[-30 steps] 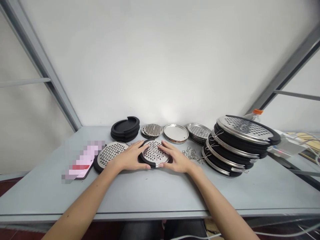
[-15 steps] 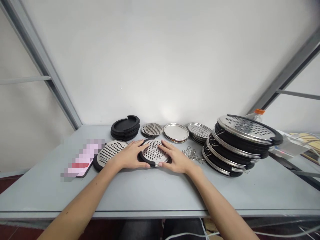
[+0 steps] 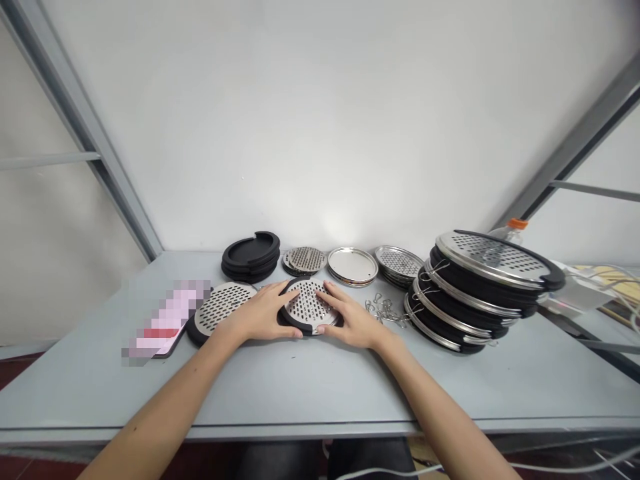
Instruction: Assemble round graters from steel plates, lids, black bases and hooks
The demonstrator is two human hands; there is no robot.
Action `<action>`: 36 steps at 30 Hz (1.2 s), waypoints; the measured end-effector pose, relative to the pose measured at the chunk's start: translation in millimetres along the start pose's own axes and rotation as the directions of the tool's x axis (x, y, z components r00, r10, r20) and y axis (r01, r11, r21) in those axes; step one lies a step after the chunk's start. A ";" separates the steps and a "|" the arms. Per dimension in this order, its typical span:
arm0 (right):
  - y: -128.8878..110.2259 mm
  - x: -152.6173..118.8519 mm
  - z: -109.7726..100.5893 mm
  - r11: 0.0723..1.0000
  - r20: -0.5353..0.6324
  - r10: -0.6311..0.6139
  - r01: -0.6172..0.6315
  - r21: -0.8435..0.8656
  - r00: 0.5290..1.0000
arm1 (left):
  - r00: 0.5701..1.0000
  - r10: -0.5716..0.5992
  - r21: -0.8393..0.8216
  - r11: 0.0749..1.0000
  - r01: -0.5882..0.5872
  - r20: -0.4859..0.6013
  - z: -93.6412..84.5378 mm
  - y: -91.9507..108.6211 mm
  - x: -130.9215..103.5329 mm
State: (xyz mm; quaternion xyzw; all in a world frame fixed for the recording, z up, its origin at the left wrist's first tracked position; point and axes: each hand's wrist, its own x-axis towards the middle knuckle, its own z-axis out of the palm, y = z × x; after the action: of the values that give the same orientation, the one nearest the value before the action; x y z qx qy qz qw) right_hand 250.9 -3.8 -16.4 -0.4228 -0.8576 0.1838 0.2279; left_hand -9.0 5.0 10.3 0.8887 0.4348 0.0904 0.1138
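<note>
A round grater (image 3: 309, 308), a silver disc full of holes with a black part around its left and front edge, lies flat on the table between my hands. My left hand (image 3: 264, 313) grips its left side, thumb at the front and fingertips on the rim and top. On the opposite side my right hand (image 3: 354, 319) holds the edge, fingers spread over the disc and thumb at the front. Partly behind my left wrist is another black-rimmed grater (image 3: 220, 310). Small bent wire clips (image 3: 386, 311) lie right of my right hand.
Along the wall stand black rings (image 3: 251, 256), perforated discs (image 3: 305, 259), shiny plain plates (image 3: 352, 264) and rimmed discs with a mesh pattern (image 3: 399, 260). A tall, leaning stack of graters (image 3: 493, 257) rises at right, a bottle (image 3: 515, 230) behind it. A blurred-out phone (image 3: 173, 323) lies left.
Hardly anything differs. Both hands keep their hold on the grater, and the view has shifted very slightly.
</note>
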 end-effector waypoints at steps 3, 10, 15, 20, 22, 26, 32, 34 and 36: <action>-2.0 0.1 -2.0 1.000 -0.022 -0.006 0.006 -0.005 1.000 | 1.000 0.016 -0.014 1.000 -0.017 -0.002 3.5 1.0 0.0; 2.1 -2.0 -10.3 0.998 -0.047 -0.007 0.010 0.060 0.999 | 0.998 0.054 -0.032 0.998 -0.054 0.010 0.8 3.0 -1.4; 6.1 -3.0 -13.2 0.995 -0.084 -0.002 0.011 0.095 0.996 | 1.000 0.030 -0.059 0.998 -0.029 0.007 -6.4 6.2 -1.3; 4.7 -1.1 -13.3 0.996 -0.176 -0.015 0.031 0.087 0.984 | 0.999 0.044 -0.133 0.990 -0.048 -0.032 -11.1 6.6 0.3; 4.8 0.1 -13.3 0.997 -0.238 -0.022 0.039 0.068 0.971 | 0.995 0.077 -0.184 0.979 -0.087 -0.061 -12.5 6.0 0.3; 4.1 1.2 -14.7 0.996 -0.326 -0.029 0.055 0.072 0.945 | 0.987 0.124 -0.306 0.940 -0.149 -0.101 -14.5 6.4 -0.3; -3.3 2.6 -15.0 0.989 -0.476 0.041 0.031 0.143 0.879 | 0.970 0.129 -0.362 0.911 -0.197 -0.204 -16.5 9.1 0.8; -4.7 3.1 -13.9 0.988 -0.523 0.063 0.021 0.152 0.850 | 0.952 0.095 -0.315 0.930 -0.189 -0.290 -16.4 9.8 1.4; -5.2 3.1 -13.0 0.988 -0.565 0.075 0.016 0.155 0.822 | 0.926 0.083 -0.263 0.946 -0.190 -0.368 -15.2 10.8 2.0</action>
State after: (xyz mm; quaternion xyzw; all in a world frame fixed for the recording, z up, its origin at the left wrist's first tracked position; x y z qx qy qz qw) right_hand 252.9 -2.7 -2.3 -0.4530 -0.7272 0.1180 0.5021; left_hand -3.6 2.0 28.1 0.8596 0.3661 0.3193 0.1585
